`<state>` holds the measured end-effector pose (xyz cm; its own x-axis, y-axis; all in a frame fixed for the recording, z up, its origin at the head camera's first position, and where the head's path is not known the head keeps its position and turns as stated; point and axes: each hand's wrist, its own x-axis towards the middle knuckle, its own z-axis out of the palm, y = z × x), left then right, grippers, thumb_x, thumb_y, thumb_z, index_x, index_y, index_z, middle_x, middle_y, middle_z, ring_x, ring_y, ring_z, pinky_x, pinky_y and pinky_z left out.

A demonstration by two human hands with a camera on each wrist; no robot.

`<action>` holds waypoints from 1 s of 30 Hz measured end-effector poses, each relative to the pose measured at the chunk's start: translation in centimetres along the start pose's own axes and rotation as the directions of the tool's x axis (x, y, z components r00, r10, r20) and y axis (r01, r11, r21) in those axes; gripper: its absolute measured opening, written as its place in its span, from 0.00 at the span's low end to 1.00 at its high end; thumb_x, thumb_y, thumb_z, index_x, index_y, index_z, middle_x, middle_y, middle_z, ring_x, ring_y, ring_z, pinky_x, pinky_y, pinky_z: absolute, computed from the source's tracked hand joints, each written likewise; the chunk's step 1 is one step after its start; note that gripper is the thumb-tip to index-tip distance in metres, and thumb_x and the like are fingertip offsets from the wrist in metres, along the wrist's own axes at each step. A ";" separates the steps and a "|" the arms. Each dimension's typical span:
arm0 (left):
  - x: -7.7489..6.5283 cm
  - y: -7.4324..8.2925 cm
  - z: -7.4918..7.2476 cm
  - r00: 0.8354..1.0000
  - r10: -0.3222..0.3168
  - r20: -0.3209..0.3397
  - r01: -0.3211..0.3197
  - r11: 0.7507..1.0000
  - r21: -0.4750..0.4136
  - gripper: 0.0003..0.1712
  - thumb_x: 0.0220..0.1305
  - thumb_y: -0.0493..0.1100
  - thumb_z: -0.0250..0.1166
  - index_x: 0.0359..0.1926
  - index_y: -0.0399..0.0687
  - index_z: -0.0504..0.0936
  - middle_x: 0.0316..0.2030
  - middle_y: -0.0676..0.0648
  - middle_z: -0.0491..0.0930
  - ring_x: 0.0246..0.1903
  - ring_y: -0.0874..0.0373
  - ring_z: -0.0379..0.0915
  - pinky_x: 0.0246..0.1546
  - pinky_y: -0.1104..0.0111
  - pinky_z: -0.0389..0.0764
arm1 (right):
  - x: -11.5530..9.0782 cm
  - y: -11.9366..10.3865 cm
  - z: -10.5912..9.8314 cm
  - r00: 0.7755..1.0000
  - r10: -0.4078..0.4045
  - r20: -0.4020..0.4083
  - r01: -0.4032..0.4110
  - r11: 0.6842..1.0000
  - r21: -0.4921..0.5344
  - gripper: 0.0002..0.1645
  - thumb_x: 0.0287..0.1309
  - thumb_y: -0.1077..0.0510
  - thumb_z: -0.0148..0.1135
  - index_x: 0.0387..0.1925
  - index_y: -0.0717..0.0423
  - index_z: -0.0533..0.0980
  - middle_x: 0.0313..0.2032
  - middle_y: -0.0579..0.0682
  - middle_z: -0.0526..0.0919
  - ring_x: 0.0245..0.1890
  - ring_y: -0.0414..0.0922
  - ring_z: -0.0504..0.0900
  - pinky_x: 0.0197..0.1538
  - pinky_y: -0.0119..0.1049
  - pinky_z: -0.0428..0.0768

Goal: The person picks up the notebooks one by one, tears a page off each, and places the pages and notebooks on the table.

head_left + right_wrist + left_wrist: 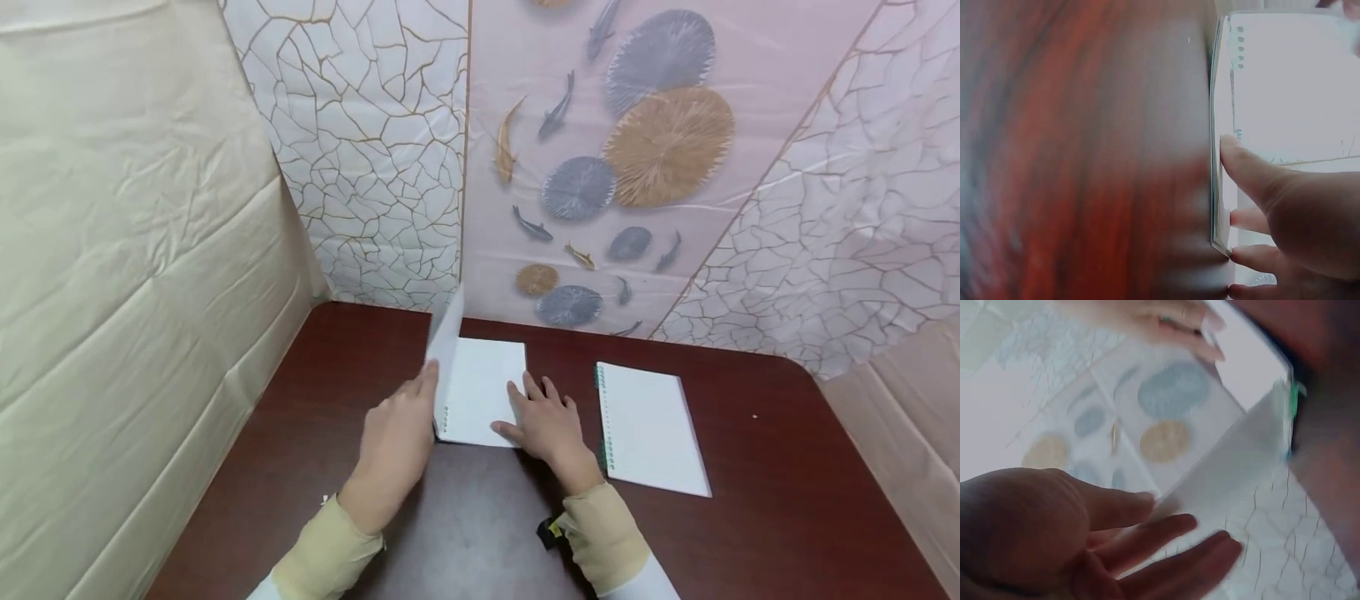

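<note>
A ring-bound notebook (480, 392) lies on the table with its blank white pages showing. My left hand (397, 437) pinches a raised page (446, 337) on its left side. In the left wrist view that page (1229, 465) slants up from the green rings (1291, 400) to the thumb and forefinger, and the other fingers of my left hand (1085, 531) spread below. With fingers spread, my right hand (549, 425) rests on the notebook's right edge. The right wrist view has the thumb of my right hand (1310, 219) on the notebook's near edge (1215, 156).
A second notebook (652, 425) with green rings lies to the right, white page up. Beside my right wrist is a small black object (551, 533) with a yellow mark. A patterned cloth (375, 167) hangs behind the dark red table (787, 500), and beige cloth (135, 292) at the left.
</note>
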<state>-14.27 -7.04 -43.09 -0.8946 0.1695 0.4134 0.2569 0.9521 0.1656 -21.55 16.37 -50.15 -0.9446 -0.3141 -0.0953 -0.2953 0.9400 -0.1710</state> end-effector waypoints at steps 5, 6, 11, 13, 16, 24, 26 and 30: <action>-0.8 -1.2 -1.5 0.967 -0.195 0.164 0.192 0.981 0.032 0.35 0.70 0.40 0.71 0.74 0.35 0.73 0.60 0.36 0.84 0.54 0.36 0.84 0.35 0.45 0.88 | -0.2 0.0 0.1 1.000 0.015 0.001 -0.015 1.000 0.006 0.48 0.71 0.31 0.63 0.81 0.50 0.64 0.82 0.60 0.58 0.80 0.67 0.56 0.70 0.73 0.63; -1.0 -1.5 -1.7 0.951 -0.229 0.210 0.224 0.973 0.049 0.36 0.72 0.44 0.71 0.75 0.34 0.72 0.63 0.35 0.82 0.59 0.34 0.81 0.38 0.43 0.88 | -0.2 0.0 0.1 1.000 0.020 0.003 -0.020 1.000 0.003 0.48 0.70 0.31 0.62 0.81 0.49 0.64 0.82 0.60 0.58 0.80 0.67 0.55 0.71 0.73 0.62; -1.9 -2.8 -1.6 0.866 -0.324 0.381 0.314 0.945 0.091 0.44 0.75 0.52 0.67 0.79 0.31 0.62 0.74 0.29 0.67 0.70 0.26 0.66 0.44 0.38 0.85 | -0.1 0.1 0.0 0.999 0.034 0.007 -0.034 0.999 -0.002 0.49 0.70 0.30 0.62 0.82 0.48 0.63 0.82 0.59 0.56 0.80 0.66 0.54 0.71 0.74 0.61; -2.1 -3.4 -1.1 0.841 -0.346 0.417 0.339 0.936 0.093 0.46 0.75 0.54 0.67 0.80 0.32 0.60 0.77 0.28 0.60 0.72 0.24 0.61 0.47 0.35 0.84 | 0.0 0.2 0.0 0.999 0.035 0.009 -0.035 0.999 0.000 0.49 0.70 0.29 0.61 0.82 0.48 0.63 0.82 0.58 0.56 0.81 0.66 0.54 0.71 0.74 0.61; -2.3 -4.3 -0.3 0.803 -0.371 0.466 0.366 0.925 0.107 0.48 0.75 0.57 0.66 0.81 0.34 0.57 0.79 0.26 0.54 0.74 0.21 0.56 0.51 0.30 0.79 | 0.0 0.2 0.0 0.999 0.032 0.014 -0.032 0.999 0.006 0.49 0.70 0.29 0.62 0.82 0.48 0.63 0.82 0.59 0.56 0.81 0.66 0.54 0.72 0.74 0.60; -2.9 -5.6 1.0 0.749 -0.399 0.529 0.392 0.910 0.133 0.47 0.76 0.61 0.62 0.81 0.36 0.60 0.76 0.20 0.56 0.72 0.17 0.54 0.58 0.25 0.71 | -0.1 0.1 -0.1 1.000 0.019 0.010 -0.019 1.000 0.010 0.48 0.70 0.31 0.63 0.81 0.49 0.64 0.82 0.59 0.58 0.80 0.67 0.55 0.71 0.74 0.62; -3.1 -5.9 1.6 0.752 -0.402 0.523 0.387 0.911 0.143 0.47 0.75 0.62 0.63 0.80 0.35 0.62 0.74 0.18 0.58 0.72 0.16 0.55 0.58 0.26 0.71 | -0.1 0.0 0.0 1.000 0.014 0.011 -0.014 1.000 0.015 0.48 0.70 0.31 0.62 0.81 0.49 0.64 0.82 0.59 0.57 0.80 0.67 0.55 0.71 0.74 0.61; -3.4 -6.2 2.2 0.754 -0.404 0.519 0.384 0.911 0.152 0.47 0.75 0.63 0.62 0.79 0.35 0.64 0.72 0.16 0.59 0.72 0.16 0.53 0.61 0.27 0.68 | 0.0 -0.2 0.0 1.000 0.013 0.008 -0.013 1.000 0.010 0.48 0.70 0.30 0.62 0.81 0.49 0.64 0.82 0.59 0.58 0.80 0.67 0.56 0.71 0.73 0.61</action>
<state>-13.63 -12.96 -47.49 -0.9675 -0.1250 -0.2198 -0.1649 0.9709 0.1738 -21.44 16.17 -50.14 -0.9471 -0.3032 -0.1049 -0.2818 0.9424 -0.1800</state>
